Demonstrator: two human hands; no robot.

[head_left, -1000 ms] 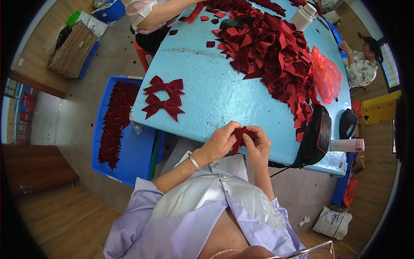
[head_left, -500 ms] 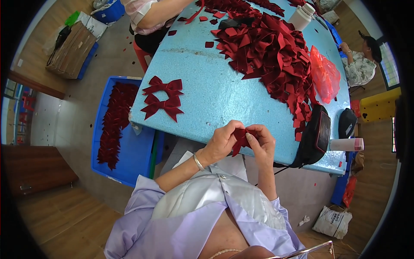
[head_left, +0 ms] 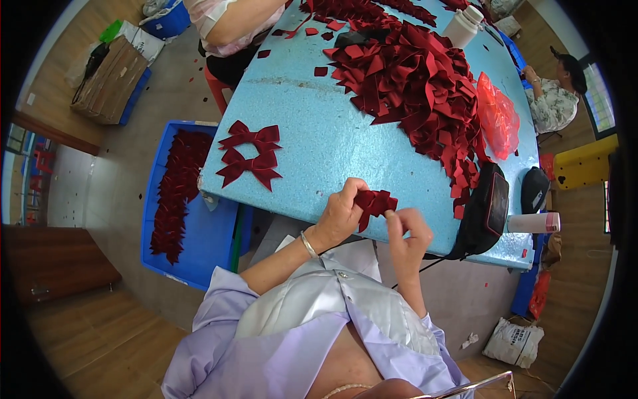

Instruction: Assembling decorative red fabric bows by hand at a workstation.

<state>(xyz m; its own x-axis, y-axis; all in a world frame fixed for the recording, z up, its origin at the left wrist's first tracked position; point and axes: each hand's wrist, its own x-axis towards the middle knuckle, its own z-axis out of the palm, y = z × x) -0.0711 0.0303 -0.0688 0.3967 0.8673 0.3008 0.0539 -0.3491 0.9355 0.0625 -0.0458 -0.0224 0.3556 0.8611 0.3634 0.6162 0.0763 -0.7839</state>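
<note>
My left hand [head_left: 339, 217] grips a dark red bow [head_left: 377, 202] by the blue table's [head_left: 312, 149] near edge; my right hand [head_left: 396, 219] has its fingertips at the bow's lower right, whether pinching I cannot tell; two more bows [head_left: 251, 163] lie leftward.

Right grip [head_left: 410, 233], bare, is moving down and rightward off the small dark-red velvet ribbon bow [head_left: 377, 201], fingertips now lying near its lower right edge; contact unclear. More of the bow's right side is showing. Bare left grip [head_left: 340, 211], holding it, is riding slightly higher. Across the blue speckled desk [head_left: 299, 139], a co-worker's pale-sleeved arm [head_left: 244, 18] is drawing back leftward.
</note>
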